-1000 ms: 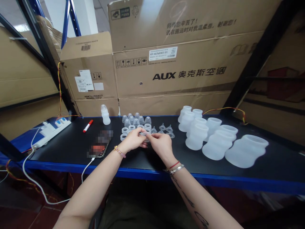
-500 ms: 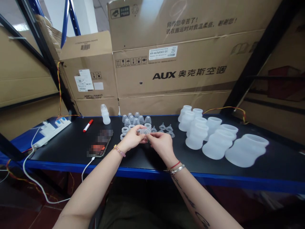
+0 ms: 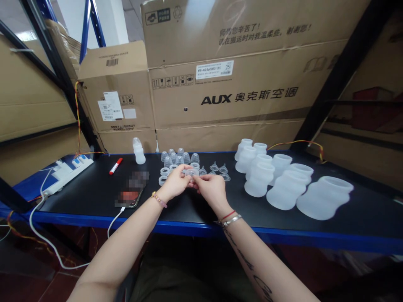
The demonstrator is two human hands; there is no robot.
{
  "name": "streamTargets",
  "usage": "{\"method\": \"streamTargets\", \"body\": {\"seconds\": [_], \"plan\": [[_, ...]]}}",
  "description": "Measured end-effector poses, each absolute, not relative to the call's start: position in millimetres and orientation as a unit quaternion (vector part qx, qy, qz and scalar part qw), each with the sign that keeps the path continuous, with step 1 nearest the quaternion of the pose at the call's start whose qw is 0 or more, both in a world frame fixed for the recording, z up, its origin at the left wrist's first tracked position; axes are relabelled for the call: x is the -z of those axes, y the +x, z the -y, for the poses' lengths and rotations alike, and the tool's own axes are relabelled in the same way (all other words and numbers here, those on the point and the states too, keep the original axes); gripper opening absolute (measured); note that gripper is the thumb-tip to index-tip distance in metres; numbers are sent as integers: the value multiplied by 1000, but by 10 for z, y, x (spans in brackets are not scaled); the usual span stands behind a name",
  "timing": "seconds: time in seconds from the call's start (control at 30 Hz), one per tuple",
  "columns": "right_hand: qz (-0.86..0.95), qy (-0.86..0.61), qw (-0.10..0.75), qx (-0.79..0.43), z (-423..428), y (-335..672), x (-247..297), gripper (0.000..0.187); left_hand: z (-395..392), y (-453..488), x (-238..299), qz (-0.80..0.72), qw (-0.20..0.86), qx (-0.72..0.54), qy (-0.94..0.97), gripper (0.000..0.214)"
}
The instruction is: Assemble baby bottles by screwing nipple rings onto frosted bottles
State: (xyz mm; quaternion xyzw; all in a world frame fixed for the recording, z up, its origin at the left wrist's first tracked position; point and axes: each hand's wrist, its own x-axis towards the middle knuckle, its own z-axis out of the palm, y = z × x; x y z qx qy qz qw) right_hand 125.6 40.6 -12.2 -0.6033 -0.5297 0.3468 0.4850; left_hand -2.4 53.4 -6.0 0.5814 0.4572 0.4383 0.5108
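Note:
My left hand [image 3: 176, 183] and my right hand [image 3: 213, 191] meet over the middle of the black shelf. Between their fingertips they pinch a small translucent bottle collar ring [image 3: 191, 172]; a clear nipple may be in it, but fingers cover part of it. Just behind lie more collar rings [image 3: 163, 180], and beyond those several clear dome caps [image 3: 179, 160] stand grouped. Several clear silicone nipples [image 3: 223, 168] rest right of the rings, near my right hand. Farther right, several frosted baby bottle bodies [image 3: 258, 176] stand upright, open at the top.
An assembled bottle [image 3: 139, 152] stands at the back left, near a red marker [image 3: 116, 166]. A phone [image 3: 134, 193] with a white cable lies left of my left forearm. A power strip [image 3: 67, 175] is at the far left. Large cardboard boxes [image 3: 220, 113] back the shelf [image 3: 252, 214].
Both hands stay in the same place, with slight finger movement on the held collar ring. The whole view has shifted marginally. Other things stand as before.

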Motion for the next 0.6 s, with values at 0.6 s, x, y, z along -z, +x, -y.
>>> {"method": "streamTargets", "body": {"seconds": [0.6], "plan": [[589, -642, 436, -226, -371, 1187, 61, 25, -624, -5, 173, -481, 451, -464, 592, 22]]}}
